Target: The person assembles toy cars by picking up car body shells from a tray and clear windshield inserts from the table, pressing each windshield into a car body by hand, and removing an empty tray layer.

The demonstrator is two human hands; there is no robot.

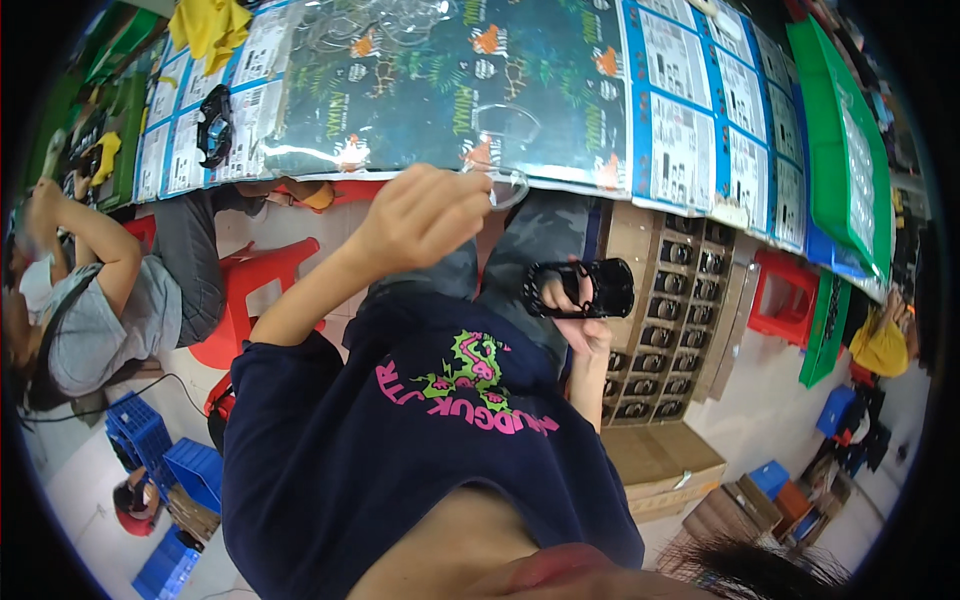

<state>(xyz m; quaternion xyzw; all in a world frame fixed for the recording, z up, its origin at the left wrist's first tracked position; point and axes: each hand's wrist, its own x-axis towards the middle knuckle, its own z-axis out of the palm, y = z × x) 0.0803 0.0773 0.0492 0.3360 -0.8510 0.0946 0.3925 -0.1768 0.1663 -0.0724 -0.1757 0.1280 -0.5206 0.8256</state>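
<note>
Over the table's front edge, my left hand (425, 215) is closed in a pinch on a small clear plastic piece (512, 188). Lower and to the right, my right hand (582, 322) grips a black toy car body (606, 287), its fingers showing through the openings. A similar clear piece (507, 123) lies on the table just beyond my left hand. More clear plastic pieces (375, 22) are heaped at the far side. At the table's left stands a black toy car (214, 125).
Printed sheets cover the table (400, 145). Beside my right arm, a divided cardboard box (640, 240) holds several black car parts, with a closed carton (655, 460) nearby. A green tray (840, 130) lies at right, a yellow cloth (207, 32) at far left. A co-worker (100, 300) sits left near a red stool (255, 290).
</note>
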